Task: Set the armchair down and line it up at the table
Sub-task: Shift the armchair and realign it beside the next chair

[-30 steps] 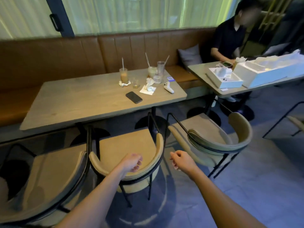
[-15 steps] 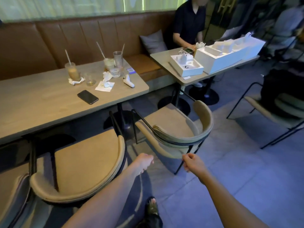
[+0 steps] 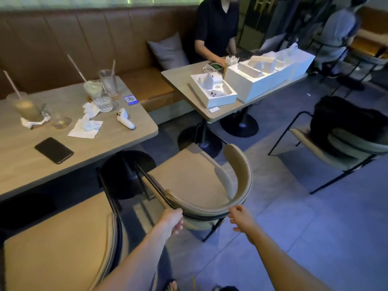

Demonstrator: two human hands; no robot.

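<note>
A beige armchair (image 3: pixel 195 179) with a black metal frame stands on the floor, turned at an angle between the long wooden table (image 3: pixel 109 143) and the smaller table (image 3: pixel 180 78). Its curved backrest faces me. My left hand (image 3: pixel 173 220) is curled around the left end of the backrest. My right hand (image 3: pixel 241 220) hovers at the right part of the backrest rim, with its fingers loosely apart and nothing in them.
A second beige armchair (image 3: pixel 58 244) stands close at the lower left. At the right, another chair holds a black bag (image 3: pixel 346 122). A person (image 3: pixel 216 28) sits on the brown bench behind the small table with white boxes (image 3: pixel 252 78). Drinks, napkins and a phone (image 3: pixel 54 150) lie on the long table.
My view has swung right, away from the left armchair. Both hands have moved to the angled armchair, and my left hand has closed on its backrest.
</note>
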